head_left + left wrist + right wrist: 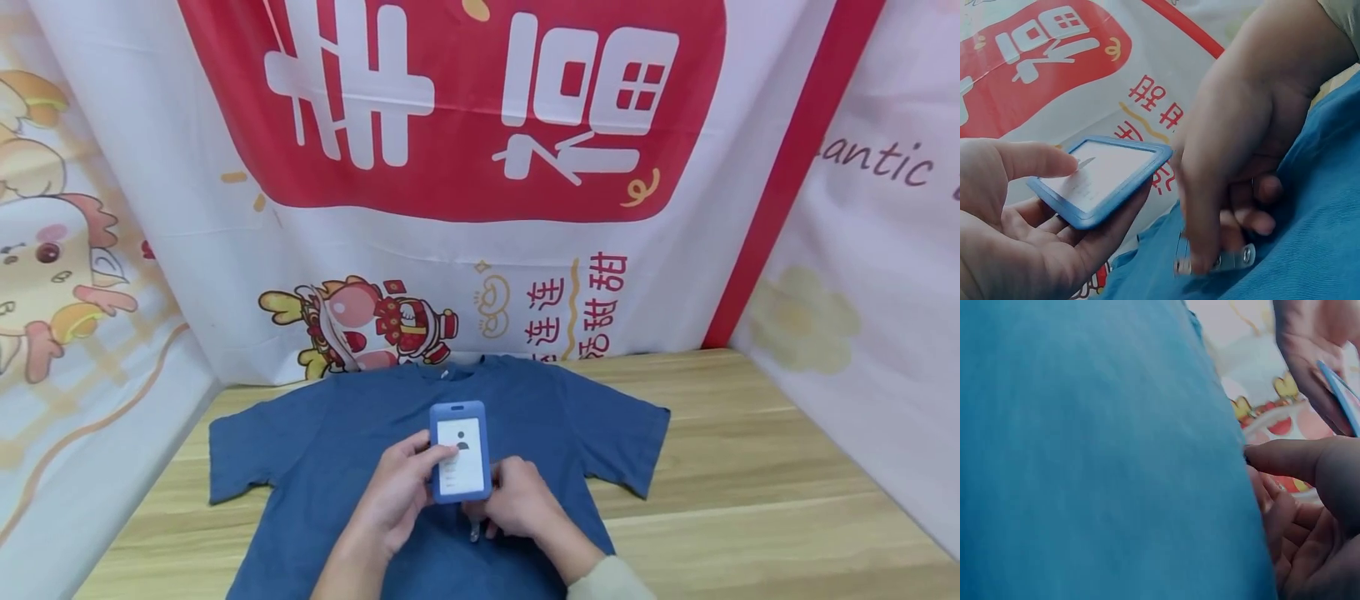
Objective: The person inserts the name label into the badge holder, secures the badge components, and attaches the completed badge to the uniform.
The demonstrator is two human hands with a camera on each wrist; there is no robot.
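A blue badge holder (pixel 471 467) with a white card in its window lies in my left hand (pixel 396 492). The thumb presses on the card's face while the fingers support the holder from behind, as the left wrist view shows. Just right of the holder, my right hand (pixel 521 500) pinches a small clear strap clip (pixel 1235 257) with a metal snap. The clip's lower end hangs below the fingers; its other end is hidden. Beneath both hands a blue T-shirt (pixel 337 450) is spread flat, neckline away from me. In the right wrist view the badge holder (pixel 1342 397) appears edge-on.
The T-shirt lies on a wood-grain table (pixel 720 467), sleeves out to both sides. A printed white and red cloth (pixel 465 192) hangs behind the table's far edge. More printed cloth walls stand at the left (pixel 150 350) and right (pixel 862 250).
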